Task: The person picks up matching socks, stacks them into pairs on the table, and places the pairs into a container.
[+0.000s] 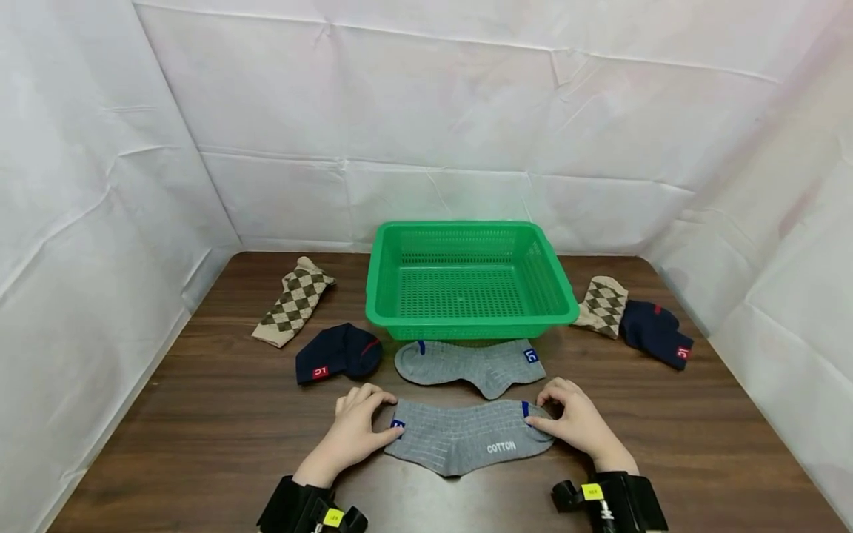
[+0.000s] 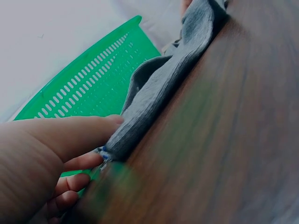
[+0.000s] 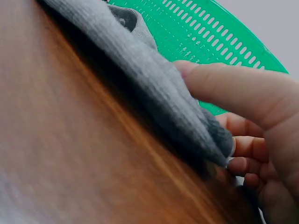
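Note:
A grey sock (image 1: pixel 466 437) marked COTTON lies flat on the brown table (image 1: pixel 200 437) near the front edge. My left hand (image 1: pixel 363 422) pinches its left end, thumb on top and fingers curled at the edge, as the left wrist view shows on the grey sock (image 2: pixel 154 98). My right hand (image 1: pixel 566 418) pinches the right end, thumb pressed on the grey sock (image 3: pixel 154 88). A second grey sock (image 1: pixel 469 365) lies just behind, in front of a green basket (image 1: pixel 466 326).
Left of the green basket (image 2: pixel 88 88) lie an argyle sock (image 1: pixel 293 307) and a navy sock (image 1: pixel 340 352). On the basket's right lie another argyle sock (image 1: pixel 603 305) and another navy sock (image 1: pixel 656 332). White cloth walls surround the table.

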Tool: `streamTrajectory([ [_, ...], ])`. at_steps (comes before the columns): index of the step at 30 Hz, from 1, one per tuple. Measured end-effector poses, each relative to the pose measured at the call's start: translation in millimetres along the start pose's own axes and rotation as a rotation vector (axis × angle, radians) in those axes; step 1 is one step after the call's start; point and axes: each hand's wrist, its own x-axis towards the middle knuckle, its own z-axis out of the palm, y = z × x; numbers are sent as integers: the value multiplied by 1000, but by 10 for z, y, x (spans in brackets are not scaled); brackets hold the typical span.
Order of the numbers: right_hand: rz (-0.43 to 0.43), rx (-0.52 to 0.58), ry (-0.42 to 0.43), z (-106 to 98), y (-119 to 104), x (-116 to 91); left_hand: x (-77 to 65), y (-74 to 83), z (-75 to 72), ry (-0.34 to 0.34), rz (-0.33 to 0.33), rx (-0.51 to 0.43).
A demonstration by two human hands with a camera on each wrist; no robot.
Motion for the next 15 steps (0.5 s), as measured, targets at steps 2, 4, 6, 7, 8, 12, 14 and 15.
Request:
streamTrajectory([
  [2,-8,-16,-20,-9,1,4,10,21,11,6,-4,2],
  [4,-12,-26,-35,-9,-7,9,17,46,20,13,-4,-1],
  [6,-11,-27,-41,-6,-20,12,19,65,33,15,-3,-5],
  [7,-9,-27,-43,-4,-28,13,19,75,37,16,-1,-5],
  [8,-6,-27,-47,-3,-36,14,19,83,42,17,2,-4],
  [12,21,21,-78,0,-76,19,12,100,63,30,24,24],
  [14,54,84,-98,3,-96,25,13,103,77,43,39,29],
  [15,65,115,-105,7,-107,30,14,104,85,51,49,30],
])
